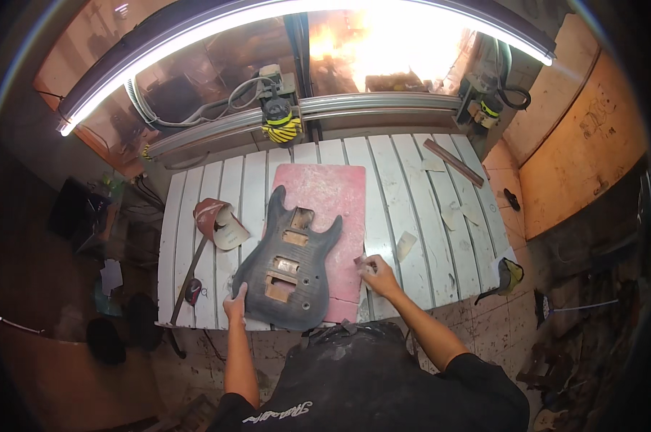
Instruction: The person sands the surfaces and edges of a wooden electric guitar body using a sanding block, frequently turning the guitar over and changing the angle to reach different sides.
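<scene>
A dark grey electric guitar body lies face up, its neck pocket pointing away from me and its pickup cavities bare. Beneath it is a pink, dusty mat. My left hand grips the body's lower left edge, thumb on the upper side and the other fingers hidden. Just right of the mat, apart from the body, my right hand pinches a small brownish piece that looks like sandpaper.
The slatted white table holds a curled sandpaper sheet, a long brown strip, several paper scraps and a small dark red item. Along the back runs a metal rail. A lamp tube hangs above.
</scene>
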The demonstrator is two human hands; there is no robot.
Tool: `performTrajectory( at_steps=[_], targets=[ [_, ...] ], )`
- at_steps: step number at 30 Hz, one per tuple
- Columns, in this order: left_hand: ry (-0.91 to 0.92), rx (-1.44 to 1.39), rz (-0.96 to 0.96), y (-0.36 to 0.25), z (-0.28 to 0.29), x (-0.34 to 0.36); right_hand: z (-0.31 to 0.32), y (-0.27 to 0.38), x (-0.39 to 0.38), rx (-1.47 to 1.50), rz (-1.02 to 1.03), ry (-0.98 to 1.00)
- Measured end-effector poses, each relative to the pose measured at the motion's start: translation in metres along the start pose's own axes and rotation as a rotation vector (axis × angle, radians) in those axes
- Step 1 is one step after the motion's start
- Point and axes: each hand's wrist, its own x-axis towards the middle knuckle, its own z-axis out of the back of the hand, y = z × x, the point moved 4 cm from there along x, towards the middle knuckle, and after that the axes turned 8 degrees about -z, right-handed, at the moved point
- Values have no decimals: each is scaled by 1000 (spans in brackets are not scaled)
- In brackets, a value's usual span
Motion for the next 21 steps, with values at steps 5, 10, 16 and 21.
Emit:
performTrajectory(
  at_steps=[5, 10, 16, 21],
  targets=[
    [-39, -148, -124, -20, 9, 2, 14, 50, 31, 849, -399, 346],
    [-76, -133, -283, -109, 21, -22, 27, 131, 51, 1244, -370, 531],
    [-95, 98, -717, -206, -3, -74, 58, 188, 75, 1042, -95, 327],
    [55, 207, -916, -236, -16, -122, 82, 239, 83, 99, 431, -202]
  ],
)
